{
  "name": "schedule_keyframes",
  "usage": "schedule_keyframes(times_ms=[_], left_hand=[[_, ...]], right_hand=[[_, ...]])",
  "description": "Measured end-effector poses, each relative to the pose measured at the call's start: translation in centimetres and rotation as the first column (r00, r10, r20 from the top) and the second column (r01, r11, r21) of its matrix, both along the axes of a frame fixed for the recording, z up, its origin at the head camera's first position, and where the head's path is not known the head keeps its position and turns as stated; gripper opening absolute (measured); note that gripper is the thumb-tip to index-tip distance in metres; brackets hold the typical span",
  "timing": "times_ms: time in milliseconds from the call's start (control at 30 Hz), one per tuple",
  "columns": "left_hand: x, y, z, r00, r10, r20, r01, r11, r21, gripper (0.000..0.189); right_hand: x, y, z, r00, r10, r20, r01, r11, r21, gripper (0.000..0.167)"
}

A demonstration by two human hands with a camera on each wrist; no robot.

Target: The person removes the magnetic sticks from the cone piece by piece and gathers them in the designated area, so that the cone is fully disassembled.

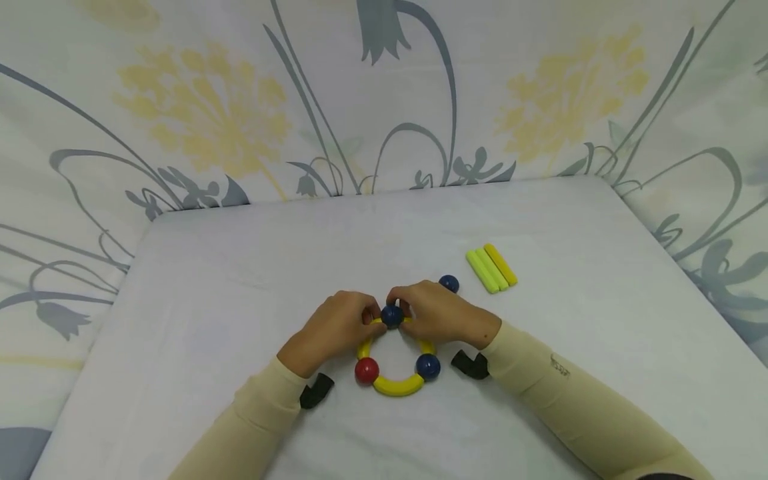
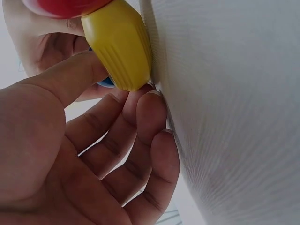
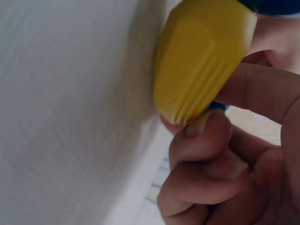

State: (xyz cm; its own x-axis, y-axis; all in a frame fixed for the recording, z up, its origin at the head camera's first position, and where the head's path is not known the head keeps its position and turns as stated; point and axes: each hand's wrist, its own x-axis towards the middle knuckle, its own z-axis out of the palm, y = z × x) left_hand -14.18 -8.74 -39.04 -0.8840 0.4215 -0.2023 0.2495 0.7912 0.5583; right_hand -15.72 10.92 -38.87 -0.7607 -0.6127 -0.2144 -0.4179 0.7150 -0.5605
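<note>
A ring of toy building pieces lies on the white cloth, made of yellow curved rods joined by balls. My left hand [image 1: 337, 328] pinches the left curved rod [image 2: 119, 44] near its upper end, thumb on the inner side. Across from it, my right hand [image 1: 443, 312] pinches the right curved rod [image 3: 201, 58]. Between the fingertips of both hands sits a dark blue ball [image 1: 392, 316] at the top of the ring. A red ball [image 1: 367, 371] and another blue ball [image 1: 429, 367] flank the bottom curved rod [image 1: 399, 387]. Fingers partly cover both upper rods.
Just beyond my right hand lies a loose blue ball [image 1: 449, 283]. Farther right, two lime straight rods [image 1: 486, 271] and a yellow straight rod [image 1: 501, 265] lie side by side. Black bent pieces [image 1: 317, 391] show beside both wrists. Flower-patterned fabric [image 1: 372, 100] walls the table's back and sides.
</note>
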Motion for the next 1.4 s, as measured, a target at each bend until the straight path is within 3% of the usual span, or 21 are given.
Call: schedule_keyframes(times_ms=[333,600,733,933,1167,1400], left_hand=[[0.0,0.1,-0.5,1.0,0.005,-0.001,-0.005,1.0,0.016,0.012],[-0.1,0.2,-0.5,1.0,0.01,0.01,-0.01,1.0,0.015,0.012],[-0.1,0.2,-0.4,0.999,0.018,0.027,-0.019,1.0,0.02,0.012],[0.0,0.2,-0.3,0.998,0.04,0.056,-0.039,0.999,-0.014,0.015],[-0.1,0.2,-0.2,0.998,0.038,0.053,-0.037,0.999,-0.017,0.014],[-0.2,0.1,-0.2,0.997,0.039,0.06,-0.038,0.999,-0.024,0.015]], right_hand=[[0.1,-0.2,-0.4,1.0,-0.002,-0.012,0.002,1.0,-0.019,0.034],[-0.2,0.3,0.4,0.999,-0.045,-0.014,0.044,0.998,-0.04,0.034],[-1.1,0.7,1.2,0.991,-0.099,-0.091,0.102,0.994,0.03,0.039],[-3.2,1.5,1.6,0.958,-0.12,-0.26,0.175,0.965,0.196,0.047],[-4.8,2.2,1.8,0.963,-0.128,-0.239,0.191,0.946,0.262,0.047],[-5.1,2.3,1.5,0.969,-0.121,-0.214,0.182,0.938,0.296,0.049]])
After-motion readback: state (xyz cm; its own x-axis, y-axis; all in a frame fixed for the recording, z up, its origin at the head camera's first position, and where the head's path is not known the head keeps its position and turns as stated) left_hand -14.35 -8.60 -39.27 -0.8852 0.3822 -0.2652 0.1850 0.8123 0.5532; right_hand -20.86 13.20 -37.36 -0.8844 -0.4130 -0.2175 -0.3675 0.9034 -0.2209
